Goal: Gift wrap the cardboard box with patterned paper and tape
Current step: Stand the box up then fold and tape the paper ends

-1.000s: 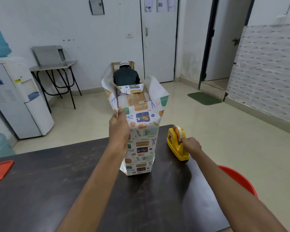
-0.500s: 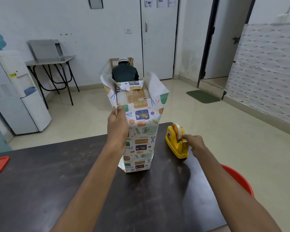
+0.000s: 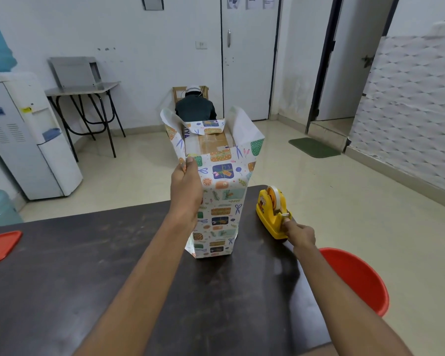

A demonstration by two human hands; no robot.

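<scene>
On the table (image 3: 88,278) the cardboard box (image 3: 211,141) stands upright in patterned paper (image 3: 221,201), my left hand (image 3: 186,188) pinching its top edge, my right hand (image 3: 299,233) pinching at the tape dispenser (image 3: 270,214) just to its right.

1. Left of the wrapped box (image 3: 217,209), bare table (image 3: 75,265) runs as far as a red lid (image 3: 1,246).
2. Just right of the box, a tape dispenser (image 3: 271,214) stands, a narrow gap of table between.
3. Above the box, paper flaps (image 3: 244,127) rise on both sides.
</scene>
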